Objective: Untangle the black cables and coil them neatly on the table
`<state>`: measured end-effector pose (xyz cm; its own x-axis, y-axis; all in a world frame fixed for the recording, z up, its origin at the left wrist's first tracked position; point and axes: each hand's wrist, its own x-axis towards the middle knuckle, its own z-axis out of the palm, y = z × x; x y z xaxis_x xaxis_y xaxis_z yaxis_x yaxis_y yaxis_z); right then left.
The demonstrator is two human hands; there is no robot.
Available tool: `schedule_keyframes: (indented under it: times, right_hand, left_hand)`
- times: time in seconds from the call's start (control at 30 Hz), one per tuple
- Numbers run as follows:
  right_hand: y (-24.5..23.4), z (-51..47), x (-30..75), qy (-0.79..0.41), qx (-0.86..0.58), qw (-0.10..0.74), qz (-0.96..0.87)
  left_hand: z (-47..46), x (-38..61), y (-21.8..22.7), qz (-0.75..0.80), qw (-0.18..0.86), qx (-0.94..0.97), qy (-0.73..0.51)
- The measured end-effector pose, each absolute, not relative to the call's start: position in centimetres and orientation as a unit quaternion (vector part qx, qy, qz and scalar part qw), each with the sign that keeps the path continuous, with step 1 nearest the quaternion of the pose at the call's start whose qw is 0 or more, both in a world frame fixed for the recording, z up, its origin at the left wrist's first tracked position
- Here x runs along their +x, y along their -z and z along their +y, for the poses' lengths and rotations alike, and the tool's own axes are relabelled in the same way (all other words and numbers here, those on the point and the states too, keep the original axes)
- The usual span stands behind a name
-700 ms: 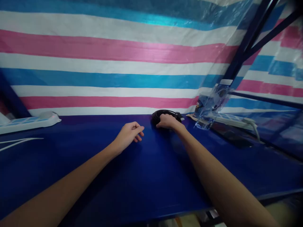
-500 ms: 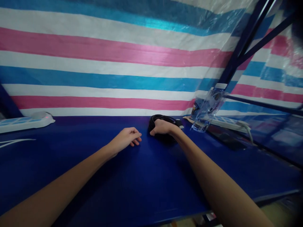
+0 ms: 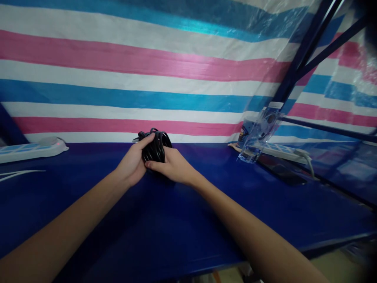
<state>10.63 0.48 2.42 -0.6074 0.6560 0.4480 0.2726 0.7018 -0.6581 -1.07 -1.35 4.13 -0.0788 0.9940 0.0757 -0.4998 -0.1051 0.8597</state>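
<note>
A coiled black cable [image 3: 157, 147] is held up between my two hands, above the blue table [image 3: 165, 220]. My left hand [image 3: 132, 161] grips it from the left, its thumb across the upper loops. From the right, my right hand [image 3: 173, 165] closes around the lower part of the coil, thumb pressed on its near side. One cable end sticks out at the coil's upper left; its connector is too small to make out. Most fingertips are hidden behind the loops.
White power strips lie at the left [image 3: 35, 151] and right [image 3: 285, 152]. A clear plastic bottle [image 3: 259, 133] stands at the right, near a dark phone-like slab [image 3: 284, 173]. White cords [image 3: 20, 174] lie at the left. Striped sheeting [image 3: 147, 82] hangs behind the table.
The black cable has been lifted off the table and moved left by my right hand. My left hand, empty before, now grips it too.
</note>
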Motion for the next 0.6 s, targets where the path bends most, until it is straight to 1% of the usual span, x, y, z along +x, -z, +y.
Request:
schedule_keyframes:
  times: [0.1,0.17,0.2,0.27,0.33,0.4,0.47,0.5,0.53,0.6]
  right_hand:
    - [-2.2,0.5,10.7,-0.134,-0.337,0.331,-0.871]
    - [-2.2,0.9,10.9,-0.104,-0.356,0.335,-0.866]
    - [-2.3,1.2,11.1,-0.112,-0.363,0.352,-0.856]
    - [-2.7,1.9,11.8,-0.169,-0.382,0.409,-0.811]
    - [-3.3,2.6,12.9,-0.228,-0.404,0.474,-0.749]
    - [-3.8,3.2,14.2,-0.237,-0.430,0.512,-0.705]
    - [-4.0,3.8,15.3,-0.206,-0.463,0.520,-0.688]
    - [-3.9,4.0,15.7,-0.189,-0.477,0.514,-0.688]
    - [-3.8,4.2,15.9,-0.175,-0.488,0.501,-0.693]
    - [-3.3,4.3,15.9,-0.152,-0.489,0.466,-0.722]
  left_hand:
    - [-0.8,-1.7,-4.2,0.348,0.554,0.400,-0.642]
    - [-0.5,-2.1,-4.0,0.360,0.536,0.414,-0.641]
    - [-0.4,-2.2,-4.0,0.367,0.527,0.423,-0.640]
    - [-0.2,-2.7,-3.9,0.388,0.493,0.447,-0.638]
    - [-0.1,-3.4,-3.9,0.416,0.416,0.497,-0.638]
    - [0.0,-4.1,-3.9,0.447,0.314,0.555,-0.627]
    - [0.2,-4.7,-3.9,0.472,0.237,0.590,-0.610]
    - [0.3,-4.9,-3.9,0.481,0.221,0.596,-0.604]
    - [0.4,-5.0,-3.9,0.484,0.221,0.597,-0.600]
    - [0.5,-4.8,-3.7,0.479,0.254,0.598,-0.590]
